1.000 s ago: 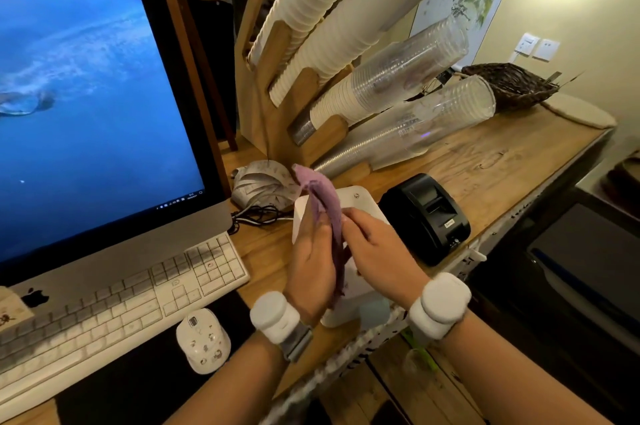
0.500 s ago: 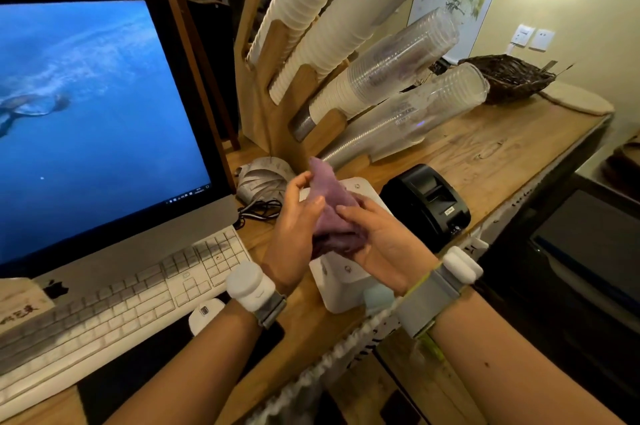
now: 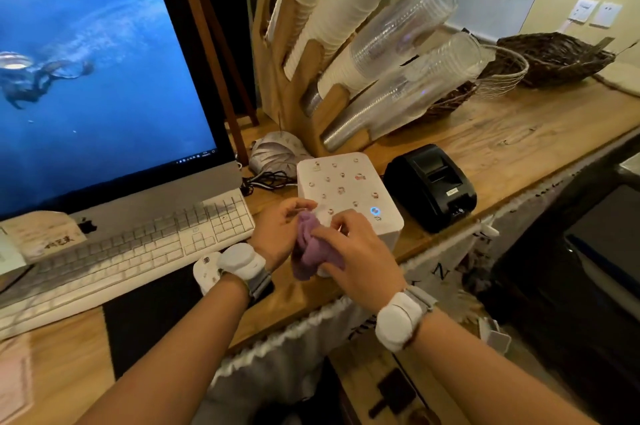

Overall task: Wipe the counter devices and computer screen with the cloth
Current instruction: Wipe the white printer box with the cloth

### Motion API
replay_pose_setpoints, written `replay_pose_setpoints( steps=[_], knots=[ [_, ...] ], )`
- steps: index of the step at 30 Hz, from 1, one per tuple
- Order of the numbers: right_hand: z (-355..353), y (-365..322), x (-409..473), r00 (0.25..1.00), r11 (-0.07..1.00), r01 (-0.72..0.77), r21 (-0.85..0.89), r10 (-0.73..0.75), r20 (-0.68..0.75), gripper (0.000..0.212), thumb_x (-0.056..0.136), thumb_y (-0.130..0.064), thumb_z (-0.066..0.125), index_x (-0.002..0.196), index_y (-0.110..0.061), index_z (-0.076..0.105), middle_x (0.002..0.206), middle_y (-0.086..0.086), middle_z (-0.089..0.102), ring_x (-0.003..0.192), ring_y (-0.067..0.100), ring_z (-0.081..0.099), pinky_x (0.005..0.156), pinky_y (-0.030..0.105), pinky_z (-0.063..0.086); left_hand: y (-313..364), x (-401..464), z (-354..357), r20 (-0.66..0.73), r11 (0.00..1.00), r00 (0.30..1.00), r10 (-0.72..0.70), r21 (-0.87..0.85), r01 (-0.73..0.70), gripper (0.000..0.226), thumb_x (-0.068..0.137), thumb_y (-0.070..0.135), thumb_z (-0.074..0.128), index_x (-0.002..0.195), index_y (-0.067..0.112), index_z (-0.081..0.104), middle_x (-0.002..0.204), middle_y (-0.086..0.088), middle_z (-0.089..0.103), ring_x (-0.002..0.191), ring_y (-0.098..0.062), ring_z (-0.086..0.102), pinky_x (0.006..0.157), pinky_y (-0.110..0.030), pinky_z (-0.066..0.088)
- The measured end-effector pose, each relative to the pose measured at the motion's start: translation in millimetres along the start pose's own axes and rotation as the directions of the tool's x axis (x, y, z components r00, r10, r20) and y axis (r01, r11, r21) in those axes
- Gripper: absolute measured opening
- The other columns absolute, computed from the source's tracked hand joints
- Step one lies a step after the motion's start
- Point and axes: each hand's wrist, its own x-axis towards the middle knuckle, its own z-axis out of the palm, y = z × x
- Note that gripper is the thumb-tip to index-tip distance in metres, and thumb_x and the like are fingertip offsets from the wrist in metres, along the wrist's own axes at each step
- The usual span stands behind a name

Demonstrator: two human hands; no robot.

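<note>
A crumpled purple cloth (image 3: 311, 251) is held between my left hand (image 3: 280, 234) and my right hand (image 3: 356, 258), at the near left corner of a white box-shaped device (image 3: 346, 185) with small stickers and a blue light. A black receipt printer (image 3: 433, 185) stands just right of the white device. The computer screen (image 3: 97, 92), lit blue, fills the left side, with a white keyboard (image 3: 138, 244) in front of it. Both hands grip the cloth; its lower end hangs below my fingers.
A wooden rack (image 3: 294, 78) holding stacks of white and clear cups leans behind the white device. Dark woven baskets (image 3: 554, 57) sit at the back right. A white mouse (image 3: 204, 268) lies by my left wrist. Cables (image 3: 270, 178) and a paper bundle lie behind the device. The wooden counter's edge (image 3: 485, 216) runs diagonally.
Both hands came down from in front of the white device to its near left corner, bunching the cloth from an upright strip into a wad. The device's top is now uncovered.
</note>
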Motion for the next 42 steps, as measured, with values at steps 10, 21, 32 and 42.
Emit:
replay_pose_setpoints(
  steps=[10, 21, 32, 42],
  knots=[
    [2, 28, -21, 0.989, 0.987, -0.072, -0.143, 0.052, -0.136, 0.05, 0.071, -0.019, 0.082, 0.115, -0.016, 0.059, 0.106, 0.008, 0.056, 0.098, 0.025, 0.054, 0.07, 0.031, 0.055, -4, 1, 17, -0.105, 0.967, 0.985, 0.138, 0.23, -0.111, 0.022, 0.078, 0.024, 0.077, 0.099, 0.029, 0.072, 0.109, 0.01, 0.065, 0.1, -0.009, 0.059, 0.079, -0.015, 0.046],
    [-25, 87, -37, 0.919, 0.928, -0.367, -0.064, 0.351, -0.18, 0.046, 0.078, -0.015, 0.07, 0.119, -0.02, 0.051, 0.114, 0.004, 0.045, 0.106, 0.021, 0.046, 0.067, 0.029, 0.052, -7, -2, 21, -0.133, 0.992, 0.991, 0.03, 0.125, -0.013, 0.037, 0.082, 0.026, 0.075, 0.117, 0.029, 0.064, 0.127, 0.003, 0.047, 0.114, -0.017, 0.052, 0.095, -0.028, 0.046],
    [-10, 126, -58, 0.693, 0.704, -0.71, 0.015, 0.702, -0.165, 0.046, 0.077, -0.012, 0.064, 0.12, -0.017, 0.049, 0.118, 0.012, 0.045, 0.109, 0.033, 0.047, 0.068, 0.033, 0.042, -20, -36, 38, 0.33, 0.365, 0.813, 0.48, 0.767, -0.527, 0.087, 0.074, 0.04, 0.065, 0.15, 0.026, 0.026, 0.163, -0.003, 0.011, 0.151, -0.027, -0.001, 0.122, -0.047, 0.0],
    [17, 112, -55, 0.672, 0.649, -0.729, 0.217, 0.739, 0.048, 0.058, 0.075, -0.015, 0.069, 0.128, -0.02, 0.047, 0.125, 0.008, 0.042, 0.106, 0.03, 0.053, 0.082, 0.042, 0.054, -30, -19, 63, 0.366, 0.168, 0.725, 0.583, 0.819, -0.548, 0.075, 0.081, 0.032, 0.064, 0.148, 0.019, 0.033, 0.161, -0.01, 0.02, 0.15, -0.029, 0.006, 0.122, -0.047, 0.007]
  ],
)
